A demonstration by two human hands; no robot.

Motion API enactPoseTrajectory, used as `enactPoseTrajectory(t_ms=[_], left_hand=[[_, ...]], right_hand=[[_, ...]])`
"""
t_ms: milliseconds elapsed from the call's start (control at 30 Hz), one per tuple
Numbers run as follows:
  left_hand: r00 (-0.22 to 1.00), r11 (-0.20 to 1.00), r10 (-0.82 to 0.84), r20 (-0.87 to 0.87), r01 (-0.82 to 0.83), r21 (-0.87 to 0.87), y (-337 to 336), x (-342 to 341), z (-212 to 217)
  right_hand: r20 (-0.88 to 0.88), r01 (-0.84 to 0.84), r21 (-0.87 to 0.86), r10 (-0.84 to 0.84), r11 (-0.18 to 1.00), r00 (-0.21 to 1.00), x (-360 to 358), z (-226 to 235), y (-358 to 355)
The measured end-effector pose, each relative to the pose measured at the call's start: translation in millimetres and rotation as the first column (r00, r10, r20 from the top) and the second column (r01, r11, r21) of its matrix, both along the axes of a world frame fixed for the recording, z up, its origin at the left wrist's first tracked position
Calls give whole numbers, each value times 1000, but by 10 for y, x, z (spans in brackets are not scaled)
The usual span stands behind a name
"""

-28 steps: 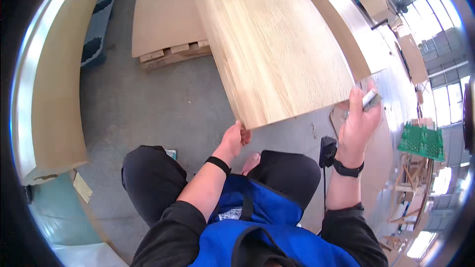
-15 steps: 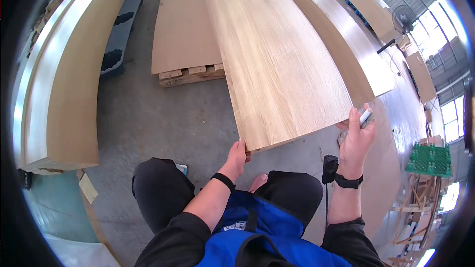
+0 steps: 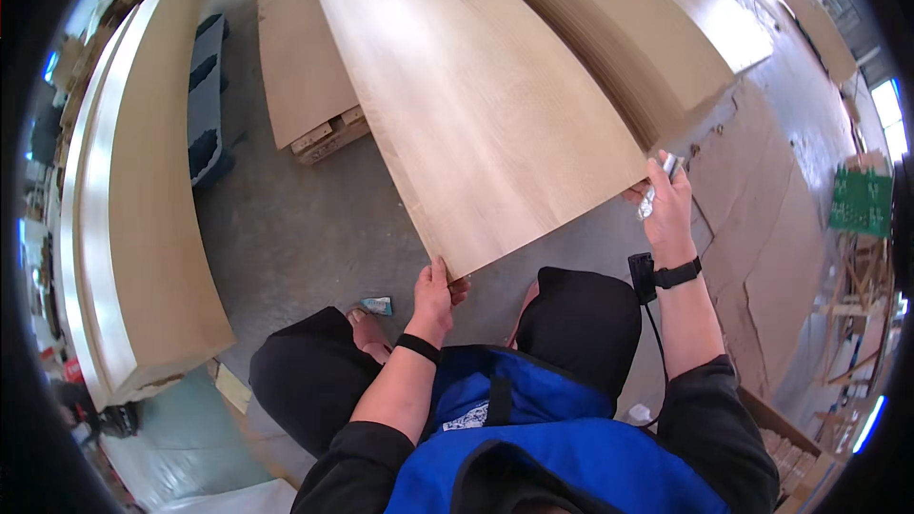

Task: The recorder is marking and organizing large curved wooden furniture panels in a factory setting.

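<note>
Plywood sheet [image 3: 476, 105] fills the middle of my view, big and long, and it runs away from me toward the top. It is pale wood, smooth and flat, with faint grain lines along it. Its near short edge slants across in front of my knees, low on my left and higher on my right. That edge hangs over bare grey concrete floor [image 3: 295, 228], so there is open room under it and to its left. On the right side, the sheet lies over a tall stack of boards [image 3: 657, 48], and I can see their thin edges in layers just beside it.

Far to my left a second pile of boards [image 3: 143, 219] curves along the rim, well apart from the sheet, with a wide strip of floor between. A smaller flat board sits on a wooden pallet [image 3: 319, 128] near the sheet's left edge.

My left hand [image 3: 436, 293] is clamped on the near left corner, thumb on top and fingers tucked below. My right hand [image 3: 666, 200] is closed on the near right corner, and it also pinches a small silvery thing that I cannot make out. A black wrist strap [image 3: 678, 274] is on that arm. A little blue scrap [image 3: 377, 306] lies on the floor near my left hand.
</note>
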State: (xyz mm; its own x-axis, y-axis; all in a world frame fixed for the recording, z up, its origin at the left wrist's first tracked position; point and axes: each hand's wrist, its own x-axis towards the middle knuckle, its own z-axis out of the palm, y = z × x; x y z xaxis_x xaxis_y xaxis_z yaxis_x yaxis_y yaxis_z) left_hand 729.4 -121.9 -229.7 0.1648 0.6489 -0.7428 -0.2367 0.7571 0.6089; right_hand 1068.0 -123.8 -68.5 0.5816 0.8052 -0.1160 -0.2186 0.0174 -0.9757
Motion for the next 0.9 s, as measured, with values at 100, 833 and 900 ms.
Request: enactPoseTrajectory(t_ms=[100,833,900], left_hand=[[997,999,-3,-76,0,-38,-81,-79,-33],[924,998,49,-380,-30,57,181,-552,-29],[936,993,94,-340,-64,98,165,-587,27]], right_hand=[[-57,-57,-49,54,997,997,61,-256,-72],[122,25,-328,16,944,992,269,-1399,-267],[198,30,-321,36,946,980,268,-1385,-196]])
